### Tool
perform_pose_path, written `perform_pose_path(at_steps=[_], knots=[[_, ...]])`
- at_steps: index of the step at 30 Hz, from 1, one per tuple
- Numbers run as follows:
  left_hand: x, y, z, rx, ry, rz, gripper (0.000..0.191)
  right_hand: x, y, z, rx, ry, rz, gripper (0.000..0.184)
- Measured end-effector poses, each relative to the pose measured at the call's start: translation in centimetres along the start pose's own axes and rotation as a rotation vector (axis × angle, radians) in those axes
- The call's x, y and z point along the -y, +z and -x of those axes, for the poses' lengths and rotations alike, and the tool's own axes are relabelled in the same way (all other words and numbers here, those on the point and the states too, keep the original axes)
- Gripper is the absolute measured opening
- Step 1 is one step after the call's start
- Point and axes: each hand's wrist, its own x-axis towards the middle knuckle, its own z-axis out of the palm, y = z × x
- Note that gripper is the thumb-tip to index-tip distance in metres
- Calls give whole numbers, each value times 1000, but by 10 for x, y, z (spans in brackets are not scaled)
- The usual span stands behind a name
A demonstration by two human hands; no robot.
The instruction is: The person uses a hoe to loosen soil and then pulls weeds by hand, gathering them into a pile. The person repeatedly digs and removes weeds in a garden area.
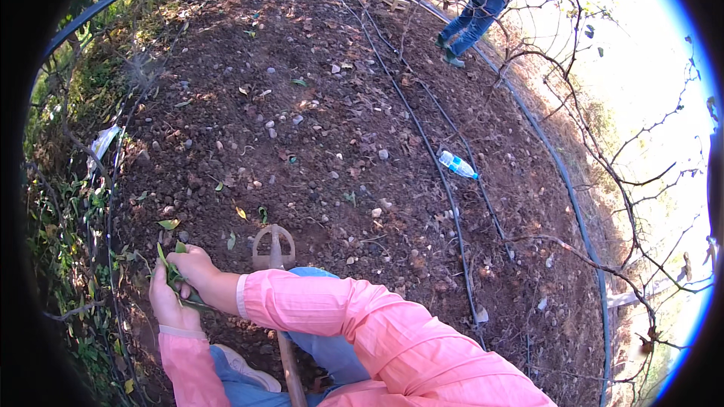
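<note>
My left hand (171, 303) and my right hand (198, 273) meet at the lower left, both closed around a bunch of green leaves (193, 297). Some leaf tips stick out above the fingers, and others hang below the right wrist. The palms and most fingertips are hidden. Just right of the hands, a hoe-like tool with a rounded, open metal head (274, 260) stands by my knee, its wooden handle (289, 364) running down between my legs. Loose leaves, one yellow-green (168, 224) and one yellow (241, 213), lie on the soil beyond the hands.
Black drip hoses (421, 130) cross the stony soil, with a plastic bottle (458, 165) lying between them. Bare vine branches (622, 181) hang at the right. Another person (481, 11) stands at the upper right. Green plants (68, 271) and a plastic scrap (103, 144) are at the left.
</note>
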Motion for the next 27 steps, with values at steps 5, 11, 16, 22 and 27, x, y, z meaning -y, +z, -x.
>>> perform_pose_path(at_steps=[5, 11, 16, 22, 27], knots=[[1, 3, 6, -62, 12, -4, 22, -4, 1, 3, -23, -30, 13, 10], [1, 12, 19, -28, 46, 21, 7, 3, 0, 10, -108, -21, 74, 17], [-26, 9, 17, 21, -115, 190, 25, 35, 2, 18, 89, 199, -238, 15], [-31, 10, 13, 24, -115, 211, 30, 41, 2, 16, 176, 207, -308, 13], [-18, 15, 9, -126, -26, 193, 28, 28, 2, 6, 23, 166, -251, 14]])
